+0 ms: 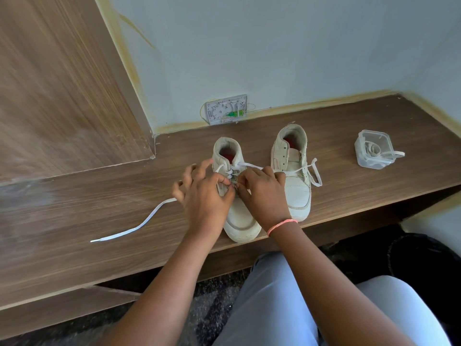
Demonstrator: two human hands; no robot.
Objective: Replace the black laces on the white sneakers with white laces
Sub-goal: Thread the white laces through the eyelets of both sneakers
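Two white sneakers stand side by side on the wooden shelf, toes toward me. Over the left sneaker both hands work at the eyelets. My left hand pinches the white lace near the tongue; one end trails left across the shelf. My right hand pinches the same lace on the other side, and that end runs right over the right sneaker, which shows bare eyelets. No black lace is in view.
A small clear plastic box with another white lace coiled in it sits at the right of the shelf. An open wall socket plate is behind the shoes. A dark bin stands below right, beside my knees.
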